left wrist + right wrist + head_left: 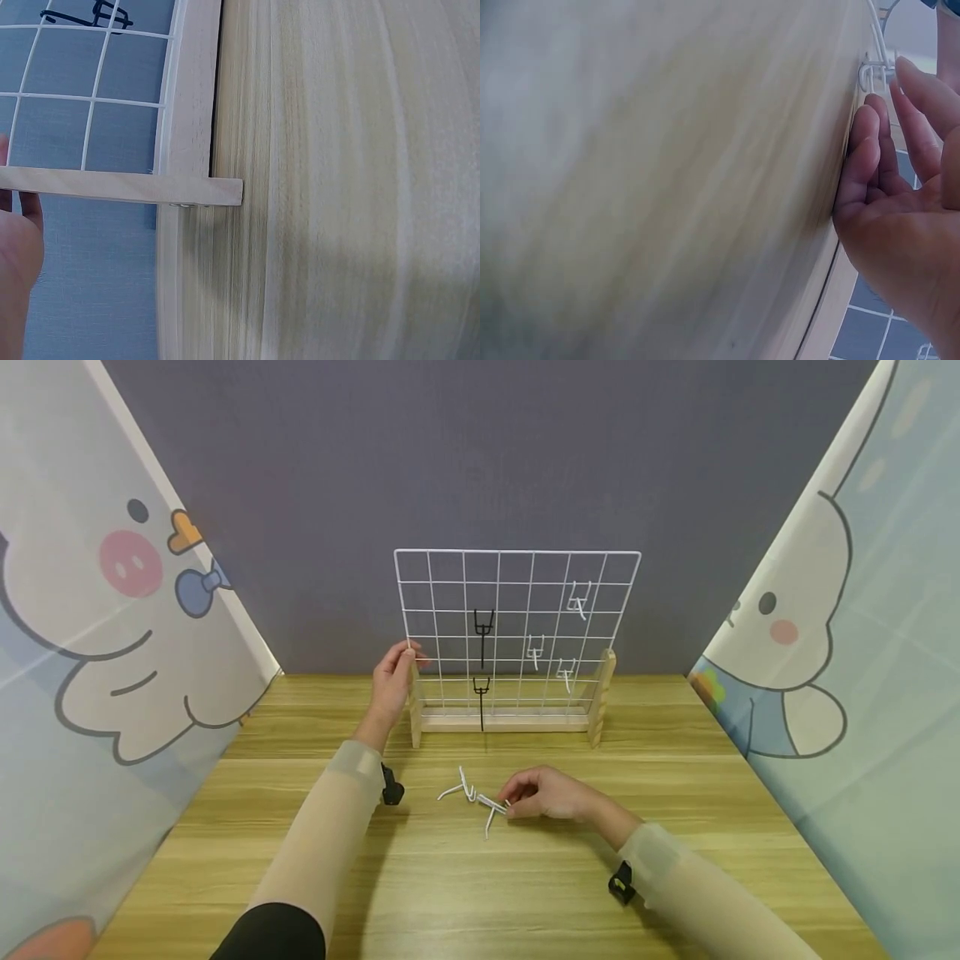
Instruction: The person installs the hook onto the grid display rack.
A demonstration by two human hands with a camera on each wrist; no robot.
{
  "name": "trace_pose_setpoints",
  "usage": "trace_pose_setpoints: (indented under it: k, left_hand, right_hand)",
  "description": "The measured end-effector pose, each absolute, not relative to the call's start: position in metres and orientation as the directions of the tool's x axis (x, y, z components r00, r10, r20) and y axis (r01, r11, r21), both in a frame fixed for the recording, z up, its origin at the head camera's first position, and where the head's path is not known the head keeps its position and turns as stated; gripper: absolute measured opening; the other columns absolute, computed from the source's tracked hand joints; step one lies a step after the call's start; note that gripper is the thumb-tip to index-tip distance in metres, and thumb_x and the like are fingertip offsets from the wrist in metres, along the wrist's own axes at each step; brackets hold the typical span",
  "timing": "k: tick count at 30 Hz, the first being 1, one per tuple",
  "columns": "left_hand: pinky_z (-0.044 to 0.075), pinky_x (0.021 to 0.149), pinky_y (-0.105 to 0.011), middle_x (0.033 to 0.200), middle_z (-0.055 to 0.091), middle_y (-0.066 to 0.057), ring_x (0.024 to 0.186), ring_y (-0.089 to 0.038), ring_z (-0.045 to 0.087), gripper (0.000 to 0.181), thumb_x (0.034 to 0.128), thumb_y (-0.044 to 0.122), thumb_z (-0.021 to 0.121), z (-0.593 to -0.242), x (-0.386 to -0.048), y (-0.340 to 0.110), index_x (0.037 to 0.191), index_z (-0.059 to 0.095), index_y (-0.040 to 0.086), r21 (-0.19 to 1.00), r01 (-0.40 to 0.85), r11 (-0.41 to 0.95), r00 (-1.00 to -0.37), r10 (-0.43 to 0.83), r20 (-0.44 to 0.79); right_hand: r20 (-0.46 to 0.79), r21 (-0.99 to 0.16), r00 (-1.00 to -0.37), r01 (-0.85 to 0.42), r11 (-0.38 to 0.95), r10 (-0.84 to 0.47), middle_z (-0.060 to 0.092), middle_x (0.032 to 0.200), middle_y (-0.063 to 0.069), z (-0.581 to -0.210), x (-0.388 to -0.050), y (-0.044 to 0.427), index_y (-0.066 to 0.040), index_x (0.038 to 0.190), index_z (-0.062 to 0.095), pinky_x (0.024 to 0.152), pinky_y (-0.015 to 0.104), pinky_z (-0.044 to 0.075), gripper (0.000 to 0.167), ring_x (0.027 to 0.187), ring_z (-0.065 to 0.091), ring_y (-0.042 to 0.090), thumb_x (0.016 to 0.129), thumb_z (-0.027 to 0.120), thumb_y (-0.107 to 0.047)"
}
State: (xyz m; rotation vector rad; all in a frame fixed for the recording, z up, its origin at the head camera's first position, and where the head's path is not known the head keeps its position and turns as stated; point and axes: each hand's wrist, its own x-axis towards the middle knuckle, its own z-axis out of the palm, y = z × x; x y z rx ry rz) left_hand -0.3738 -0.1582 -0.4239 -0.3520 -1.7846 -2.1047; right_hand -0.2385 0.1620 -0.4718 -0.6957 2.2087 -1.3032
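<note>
A white wire grid [516, 611] stands in a wooden base. My left hand [392, 683] grips its left wooden post [415, 702], thumb in front; in the left wrist view that hand [16, 255] is partly cut off beside the post [120, 185]. On the table, my right hand [551, 793] pinches the right end of a white hook [491, 804] with thumb and forefinger. Another white hook [465, 787] lies just left of it. The right wrist view has the right hand [900, 225] with its fingertips at white wire [866, 77], the other fingers curled.
Two black hooks [483, 628] hang one above the other left of the grid's middle. Several white hooks [577, 603] hang on its right half. A grey wall [517, 460] rises behind the wooden table [450, 885], with cartoon-printed sheets [67, 610] on both sides.
</note>
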Motion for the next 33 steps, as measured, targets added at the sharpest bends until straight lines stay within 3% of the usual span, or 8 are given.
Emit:
trace_pose_setpoints:
  k: [4, 8, 11, 18, 21, 26, 29, 33]
  left_hand:
    - [0.06, 0.098, -0.028, 0.109, 0.08, -0.007, 0.11, -0.033, 0.075, 0.023, 0.1167, 0.02, 0.054, -0.423, -0.373, -0.158, 0.123, 0.07, 0.004, 0.897, 0.422, -0.135, -0.905, -0.112, 0.409]
    - [0.058, 0.093, -0.023, 0.105, 0.08, 0.001, 0.111, -0.034, 0.075, 0.019, 0.117, 0.022, 0.054, -0.424, -0.373, -0.159, 0.116, 0.073, 0.019, 0.899, 0.422, -0.119, -0.905, -0.115, 0.41]
    - [0.056, 0.086, -0.021, 0.101, 0.078, 0.011, 0.108, -0.026, 0.077, 0.019, 0.1172, 0.022, 0.054, -0.424, -0.372, -0.159, 0.116, 0.072, 0.021, 0.897, 0.428, -0.114, -0.902, -0.109, 0.417]
    - [0.043, 0.059, -0.018, 0.101, 0.079, 0.013, 0.098, -0.004, 0.076, 0.019, 0.1172, 0.021, 0.054, -0.424, -0.37, -0.158, 0.116, 0.073, 0.023, 0.894, 0.435, -0.11, -0.899, -0.107, 0.424]
    - [0.048, 0.065, -0.017, 0.101, 0.078, 0.015, 0.099, -0.004, 0.076, 0.02, 0.1173, 0.021, 0.053, -0.424, -0.371, -0.158, 0.118, 0.073, 0.02, 0.896, 0.433, -0.099, -0.9, -0.108, 0.423]
    - [0.059, 0.095, -0.022, 0.1, 0.078, 0.015, 0.099, -0.008, 0.076, 0.021, 0.1174, 0.018, 0.052, -0.425, -0.372, -0.157, 0.123, 0.07, 0.008, 0.885, 0.448, -0.124, -0.893, -0.1, 0.438]
    - [0.059, 0.096, -0.022, 0.099, 0.078, 0.015, 0.098, -0.008, 0.075, 0.027, 0.1176, 0.017, 0.051, -0.424, -0.372, -0.157, 0.128, 0.066, -0.004, 0.882, 0.453, -0.128, -0.891, -0.095, 0.444]
    - [0.06, 0.095, -0.022, 0.099, 0.078, 0.012, 0.098, -0.01, 0.076, 0.028, 0.1172, 0.015, 0.052, -0.424, -0.373, -0.157, 0.129, 0.065, -0.006, 0.88, 0.454, -0.141, -0.89, -0.104, 0.443]
  right_hand:
    - [-0.145, -0.892, -0.762, -0.175, 0.416, -0.632, 0.076, 0.102, 0.005, -0.47, -0.24, 0.164, -0.003, 0.117, 0.08, 0.079, 0.02, 0.055, 0.022, 0.094, 0.065, 0.011, 0.096, 0.083, -0.009]
    - [-0.15, -0.888, -0.765, -0.175, 0.426, -0.627, 0.078, 0.105, 0.007, -0.47, -0.244, 0.167, -0.003, 0.118, 0.08, 0.082, 0.021, 0.057, 0.023, 0.097, 0.067, 0.012, 0.096, 0.083, -0.01]
    - [-0.146, -0.874, -0.767, -0.197, 0.445, -0.625, 0.078, 0.107, 0.007, -0.47, -0.248, 0.17, -0.003, 0.119, 0.079, 0.082, 0.021, 0.058, 0.023, 0.098, 0.068, 0.012, 0.097, 0.082, -0.012]
    - [-0.145, -0.853, -0.788, -0.207, 0.479, -0.599, 0.078, 0.111, 0.009, -0.469, -0.259, 0.182, -0.004, 0.124, 0.078, 0.071, 0.022, 0.057, 0.026, 0.091, 0.065, 0.013, 0.1, 0.079, -0.014]
    - [-0.147, -0.848, -0.797, -0.204, 0.49, -0.585, 0.077, 0.112, 0.01, -0.468, -0.263, 0.188, -0.004, 0.125, 0.077, 0.073, 0.022, 0.057, 0.027, 0.091, 0.065, 0.012, 0.1, 0.079, -0.014]
    - [-0.151, -0.85, -0.81, -0.186, 0.493, -0.566, 0.077, 0.11, 0.01, -0.469, -0.269, 0.194, -0.003, 0.128, 0.076, 0.071, 0.023, 0.057, 0.028, 0.086, 0.064, 0.013, 0.102, 0.076, -0.013]
    - [-0.15, -0.846, -0.821, -0.181, 0.501, -0.55, 0.076, 0.11, 0.009, -0.468, -0.271, 0.195, -0.002, 0.129, 0.076, 0.069, 0.023, 0.057, 0.029, 0.085, 0.063, 0.015, 0.102, 0.076, -0.013]
    - [-0.151, -0.843, -0.836, -0.17, 0.511, -0.528, 0.075, 0.112, 0.01, -0.468, -0.274, 0.196, -0.002, 0.129, 0.074, 0.07, 0.024, 0.057, 0.03, 0.09, 0.064, 0.016, 0.101, 0.076, -0.013]
